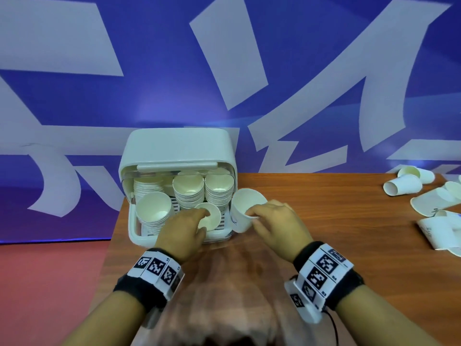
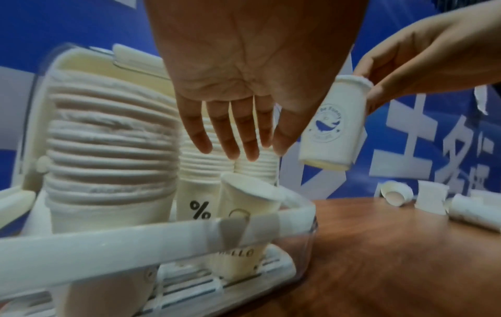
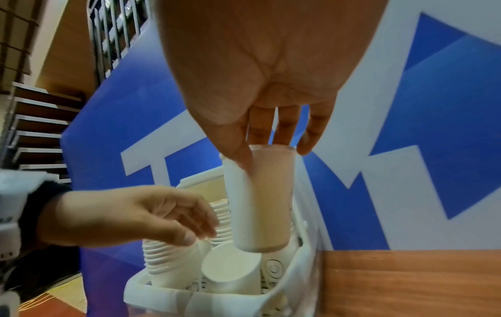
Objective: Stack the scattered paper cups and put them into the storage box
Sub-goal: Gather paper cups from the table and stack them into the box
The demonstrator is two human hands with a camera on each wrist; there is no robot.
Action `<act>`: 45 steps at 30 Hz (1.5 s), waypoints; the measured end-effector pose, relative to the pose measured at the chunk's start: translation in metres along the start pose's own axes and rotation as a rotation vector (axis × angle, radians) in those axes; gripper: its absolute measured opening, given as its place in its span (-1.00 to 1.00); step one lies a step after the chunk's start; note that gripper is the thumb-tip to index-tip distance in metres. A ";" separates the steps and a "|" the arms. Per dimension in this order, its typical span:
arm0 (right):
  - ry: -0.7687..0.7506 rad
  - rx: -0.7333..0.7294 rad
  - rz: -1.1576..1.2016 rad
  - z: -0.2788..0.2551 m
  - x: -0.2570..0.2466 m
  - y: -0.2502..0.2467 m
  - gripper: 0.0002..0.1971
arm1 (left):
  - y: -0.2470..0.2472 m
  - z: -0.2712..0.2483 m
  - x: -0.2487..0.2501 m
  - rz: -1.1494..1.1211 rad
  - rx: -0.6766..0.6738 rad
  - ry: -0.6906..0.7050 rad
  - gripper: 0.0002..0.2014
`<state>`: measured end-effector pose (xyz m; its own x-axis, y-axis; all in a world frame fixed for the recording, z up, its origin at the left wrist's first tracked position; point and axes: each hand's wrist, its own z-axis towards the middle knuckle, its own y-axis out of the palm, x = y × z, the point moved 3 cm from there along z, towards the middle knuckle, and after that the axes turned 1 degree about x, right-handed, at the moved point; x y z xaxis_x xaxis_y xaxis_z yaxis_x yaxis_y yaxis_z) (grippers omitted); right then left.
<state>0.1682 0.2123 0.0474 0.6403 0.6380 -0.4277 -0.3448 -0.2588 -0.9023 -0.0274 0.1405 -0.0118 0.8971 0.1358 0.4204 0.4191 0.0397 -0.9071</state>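
A white storage box (image 1: 132, 221) stands open at the table's left end and holds three tall stacks of paper cups (image 1: 188, 189). One single cup (image 1: 210, 217) stands upright at the box's front. My left hand (image 1: 192, 222) hovers just over that cup with fingers (image 2: 236, 137) straight and holds nothing. My right hand (image 1: 259, 216) pinches the rim of a whale-printed cup (image 2: 329, 128), mouth up and slightly tilted, above the box's right edge. From the right wrist, this cup (image 3: 260, 197) hangs over the single cup (image 3: 230, 270).
Several loose cups (image 1: 404, 186) lie on their sides at the far right of the wooden table (image 1: 336, 233), with more (image 1: 436, 228) near the right edge. A blue and white banner stands behind the box. The table's left edge runs beside the box.
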 end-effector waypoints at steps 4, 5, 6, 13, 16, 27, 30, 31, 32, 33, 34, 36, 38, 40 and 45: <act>-0.113 0.003 0.026 0.024 -0.029 0.014 -0.78 | -0.021 -0.008 0.000 -0.104 0.145 -0.024 -0.48; -0.126 -0.009 0.032 0.029 -0.035 0.019 -0.79 | -0.025 -0.010 -0.001 -0.119 0.171 -0.031 -0.45; -0.138 -0.014 0.038 0.033 -0.039 0.023 -0.80 | -0.030 -0.012 -0.001 -0.136 0.193 -0.040 -0.43; -0.110 -0.118 -0.061 0.046 -0.042 0.058 -0.73 | -0.041 -0.021 -0.004 -0.167 0.182 -0.062 -0.34; -0.038 -0.184 -0.062 0.051 -0.035 0.072 -0.69 | -0.041 -0.022 -0.004 -0.145 0.173 -0.074 -0.32; 0.058 -0.312 0.125 0.030 -0.013 0.043 -0.63 | -0.035 -0.019 0.016 -0.154 0.144 -0.084 -0.30; 0.087 -0.328 0.071 0.014 0.003 0.014 -0.69 | -0.030 -0.011 0.039 -0.140 0.107 -0.042 -0.42; 0.104 -0.323 0.062 0.006 0.010 0.005 -0.70 | -0.027 -0.011 0.051 -0.149 0.096 -0.027 -0.45; 0.115 -0.313 0.064 0.004 0.015 -0.001 -0.71 | -0.028 -0.008 0.057 -0.162 0.090 -0.020 -0.48; 0.130 -0.301 0.075 -0.005 0.024 -0.008 -0.72 | -0.025 -0.009 0.070 -0.175 0.086 -0.009 -0.51; 0.144 -0.290 0.091 -0.016 0.033 -0.015 -0.73 | -0.023 -0.008 0.083 -0.183 0.077 -0.005 -0.55; 0.173 -0.286 0.107 -0.039 0.056 -0.028 -0.74 | -0.016 -0.007 0.115 -0.174 0.046 0.007 -0.64; 0.201 -0.298 0.095 -0.062 0.085 -0.039 -0.74 | -0.004 -0.005 0.149 -0.170 0.028 0.022 -0.72; 0.241 -0.291 0.090 -0.088 0.121 -0.050 -0.75 | 0.015 -0.001 0.184 -0.202 0.021 0.021 -0.76; 0.307 -0.284 0.085 -0.152 0.210 -0.082 -0.76 | 0.061 0.006 0.270 -0.203 -0.048 -0.028 -0.77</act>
<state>0.4351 0.2577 0.0231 0.8070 0.3714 -0.4592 -0.2303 -0.5181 -0.8237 0.2398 0.1856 0.0459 0.7895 0.1573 0.5933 0.5978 0.0221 -0.8014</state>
